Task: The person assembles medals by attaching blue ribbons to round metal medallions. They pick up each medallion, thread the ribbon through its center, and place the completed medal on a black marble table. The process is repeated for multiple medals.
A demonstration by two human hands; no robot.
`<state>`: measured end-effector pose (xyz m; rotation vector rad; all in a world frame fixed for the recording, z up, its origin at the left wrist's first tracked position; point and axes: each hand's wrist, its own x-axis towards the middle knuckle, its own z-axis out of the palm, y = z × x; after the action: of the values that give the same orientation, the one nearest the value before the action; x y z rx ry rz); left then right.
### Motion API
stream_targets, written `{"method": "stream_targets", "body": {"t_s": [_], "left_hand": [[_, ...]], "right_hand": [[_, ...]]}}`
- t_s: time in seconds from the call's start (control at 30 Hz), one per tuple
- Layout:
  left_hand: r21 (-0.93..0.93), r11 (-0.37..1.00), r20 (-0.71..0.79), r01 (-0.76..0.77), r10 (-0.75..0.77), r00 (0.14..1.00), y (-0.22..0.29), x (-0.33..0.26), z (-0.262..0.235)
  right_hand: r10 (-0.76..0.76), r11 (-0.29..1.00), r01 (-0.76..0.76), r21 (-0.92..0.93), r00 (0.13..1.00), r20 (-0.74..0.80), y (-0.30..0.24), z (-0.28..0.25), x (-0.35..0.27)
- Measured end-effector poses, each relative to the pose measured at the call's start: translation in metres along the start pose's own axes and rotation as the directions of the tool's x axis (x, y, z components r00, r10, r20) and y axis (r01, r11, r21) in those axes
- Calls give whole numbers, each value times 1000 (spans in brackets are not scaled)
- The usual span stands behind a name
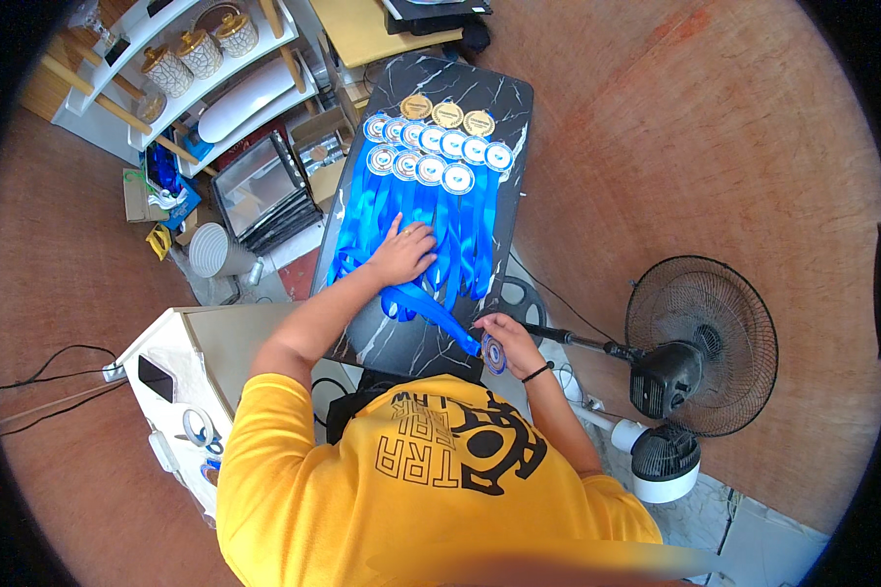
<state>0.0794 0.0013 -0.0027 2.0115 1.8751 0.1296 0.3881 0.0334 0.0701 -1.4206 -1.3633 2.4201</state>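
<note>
A long black marble-patterned table (pixel 504 98) carries rows of round white-and-blue medals (pixel 431 157), with three gold medals (pixel 447 112) at the far end. Their blue ribbons (pixel 460 230) lie side by side, running toward me. My left hand (pixel 402 253) presses flat on the ribbons near the table's left side. My right hand (pixel 505 341) is at the table's near right edge, holding one medal (pixel 493 354) whose blue ribbon (pixel 439 315) trails back across the table under my left hand.
A black floor fan (pixel 700 342) stands at the right, a small white fan (pixel 662 466) below it. A white cabinet (pixel 181 362) with a phone and tape rolls is at my left. White shelves with jars (pixel 201 54), boxes and framed panels (pixel 259 191) fill the upper left.
</note>
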Motion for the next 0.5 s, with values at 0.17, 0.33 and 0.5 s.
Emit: {"method": "stream_targets", "body": {"t_s": [0.17,0.33,0.5], "left_hand": [[-36,993,-154,111,-115,981,25,46,20],[107,984,62,144,-151,987,33,56,31],[190,980,128,55,-81,989,34,33,25]], "right_hand": [[-16,999,13,51,998,64,0,-2,-1],[-20,996,13,88,996,82,0,-4,-6],[-38,971,-7,239,983,181,-16,-7,-19]]}}
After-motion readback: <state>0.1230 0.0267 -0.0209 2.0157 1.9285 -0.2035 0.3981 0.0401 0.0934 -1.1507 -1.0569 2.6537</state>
